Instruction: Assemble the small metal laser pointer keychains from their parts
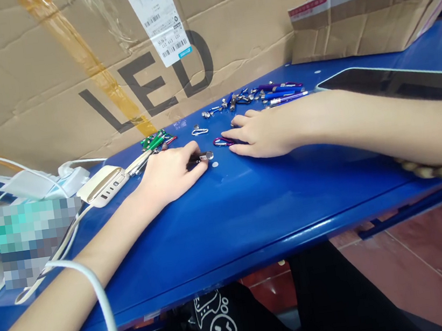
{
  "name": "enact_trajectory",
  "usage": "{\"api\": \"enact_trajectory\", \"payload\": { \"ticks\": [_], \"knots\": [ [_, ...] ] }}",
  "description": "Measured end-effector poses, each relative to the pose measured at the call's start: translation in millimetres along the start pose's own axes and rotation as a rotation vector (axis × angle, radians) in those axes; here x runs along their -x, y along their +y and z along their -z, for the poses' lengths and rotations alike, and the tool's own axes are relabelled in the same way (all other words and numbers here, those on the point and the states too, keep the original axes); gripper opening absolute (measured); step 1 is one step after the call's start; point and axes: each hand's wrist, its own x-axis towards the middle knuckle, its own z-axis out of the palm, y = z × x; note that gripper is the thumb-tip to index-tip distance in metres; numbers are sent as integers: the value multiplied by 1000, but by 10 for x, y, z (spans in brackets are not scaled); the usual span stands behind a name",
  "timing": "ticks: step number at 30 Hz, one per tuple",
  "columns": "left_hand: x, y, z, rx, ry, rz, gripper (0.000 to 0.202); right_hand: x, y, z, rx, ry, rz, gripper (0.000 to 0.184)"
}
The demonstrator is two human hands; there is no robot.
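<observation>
My left hand (169,173) grips a small dark metal keychain torch (199,158) between its fingertips, just above the blue table top (250,205). A tiny silver disc (215,164) lies right by that torch. My right hand (260,134) rests on the table, its fingers and thumb closing around the end of a purple carabiner (222,142). Between my hands and slightly farther away is a white carabiner (199,131). Behind them lies a heap of blue and purple keychain parts (252,96), with green ones (154,140) farther left.
A large cardboard box printed LED (145,83) stands along the far side. A dark tablet (391,83) and folded cardboard (364,19) sit at the right. On the left are a white power strip (103,185) and white cables (23,183). The table's front edge (235,272) overhangs a red tiled floor.
</observation>
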Motion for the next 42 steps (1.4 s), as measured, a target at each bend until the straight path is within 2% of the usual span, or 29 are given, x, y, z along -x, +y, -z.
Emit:
{"api": "enact_trajectory", "payload": {
  "ticks": [6, 16, 25, 33, 38, 42],
  "knots": [
    [-5, 16, 11, 3, -15, 51, 40, -3, -54, -11, -29, 26, -64, 56],
    [-8, 29, 21, -4, -14, 59, 38, 5, -68, -42, -107, 94, -53, 49],
    [-4, 35, 25, -20, -16, 58, 37, 46, -155, 43, -53, 35, -123, 51],
    [-7, 36, 32, -22, -21, 64, 35, -9, -68, -61, -211, 129, -116, 52],
    [-11, 36, 25, -21, -17, 62, 37, -15, -59, -79, -240, 157, -114, 62],
    [-19, 24, 9, -24, -14, 60, 37, -143, 80, -189, -281, 159, -144, 69]
  ]
}}
